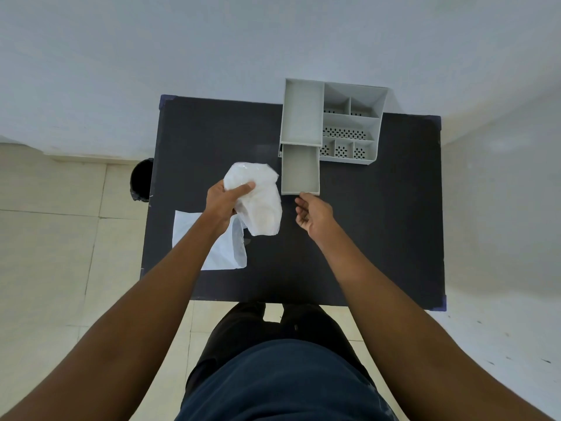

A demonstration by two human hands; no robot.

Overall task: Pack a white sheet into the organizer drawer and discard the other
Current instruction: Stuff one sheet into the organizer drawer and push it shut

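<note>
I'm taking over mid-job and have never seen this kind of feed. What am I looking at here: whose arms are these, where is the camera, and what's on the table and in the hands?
There is no machine here: a person works with two bare hands. The single picture comes from a camera on their head, looking down, so the arms reach up from the bottom edge. The left hand grips a crumpled white sheet held above a black table. A second white sheet lies flat on the table, partly under the left arm. The right hand holds nothing, its fingers loosely curled near the front of the pulled-out drawer, which looks empty. The drawer belongs to a grey organizer at the table's far edge. A dark bin stands on the floor left of the table.
</note>
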